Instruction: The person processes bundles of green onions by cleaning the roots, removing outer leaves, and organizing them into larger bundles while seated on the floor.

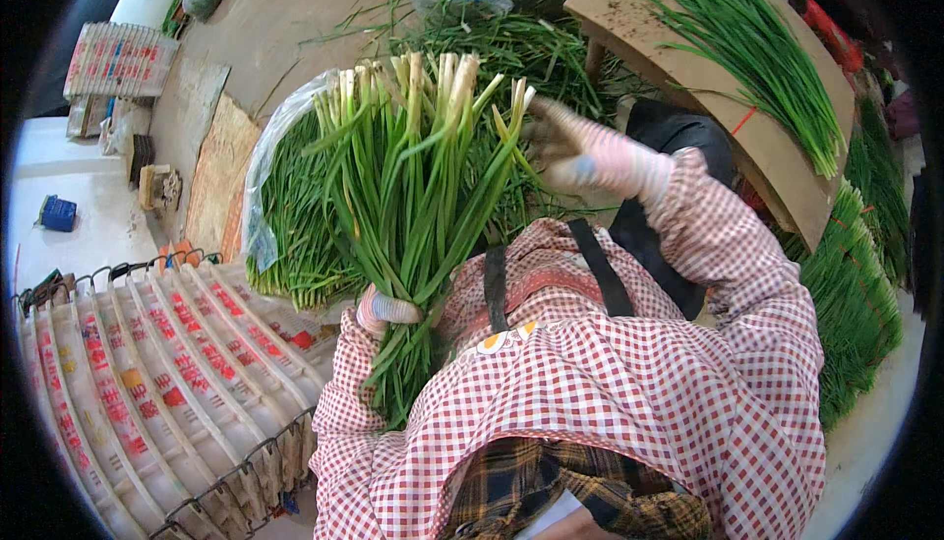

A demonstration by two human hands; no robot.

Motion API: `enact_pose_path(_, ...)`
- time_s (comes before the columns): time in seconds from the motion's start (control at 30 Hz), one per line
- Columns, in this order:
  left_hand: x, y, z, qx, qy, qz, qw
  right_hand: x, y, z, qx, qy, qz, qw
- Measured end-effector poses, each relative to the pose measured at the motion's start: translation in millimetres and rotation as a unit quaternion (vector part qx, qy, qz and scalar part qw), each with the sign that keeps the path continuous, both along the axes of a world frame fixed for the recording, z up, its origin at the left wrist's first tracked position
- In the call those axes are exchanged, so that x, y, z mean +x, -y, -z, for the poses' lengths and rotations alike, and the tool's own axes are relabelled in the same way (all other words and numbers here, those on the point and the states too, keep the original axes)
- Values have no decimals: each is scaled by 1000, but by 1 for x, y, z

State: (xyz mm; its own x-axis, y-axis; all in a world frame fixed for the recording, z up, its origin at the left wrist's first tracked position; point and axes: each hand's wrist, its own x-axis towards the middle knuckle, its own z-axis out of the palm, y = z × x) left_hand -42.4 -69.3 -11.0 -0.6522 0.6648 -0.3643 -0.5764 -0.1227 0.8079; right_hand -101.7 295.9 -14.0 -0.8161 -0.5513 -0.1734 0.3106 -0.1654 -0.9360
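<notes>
My left hand, in a striped glove, grips a bunch of green leafy stalks, apparently garlic chives or a similar vegetable. The pale root ends point away from me, and the leaves hang below my fist. At the right side of the bunch is my right hand, also in a striped glove with dark fingertips. It is blurred, close to the outermost pale stalk; whether it pinches that stalk is unclear. Behind the bunch lies a heap of similar greens, partly wrapped in clear plastic sheeting.
A brown low table on the right bears a spread of long greens. Tied bundles stand beyond it. Loose leaves litter the floor ahead. On the left is a slatted crate with red print, and farther off a blue container.
</notes>
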Motion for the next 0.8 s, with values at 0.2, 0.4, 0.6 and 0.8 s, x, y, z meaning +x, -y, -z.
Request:
enact_pose_path(0.2,50,-10,-12,-64,124,-99,985,17,38,18,47,177,-95,978)
enact_pose_path(0.4,52,-16,-3,-43,155,-127,979,3,19,21,91,211,37,972)
enact_pose_path(0.6,57,-1,12,-56,176,-126,975,-36,-16,40,-23,287,363,886)
enact_pose_path(0.8,56,-8,12,-96,132,-115,980,1,15,39,11,354,156,922)
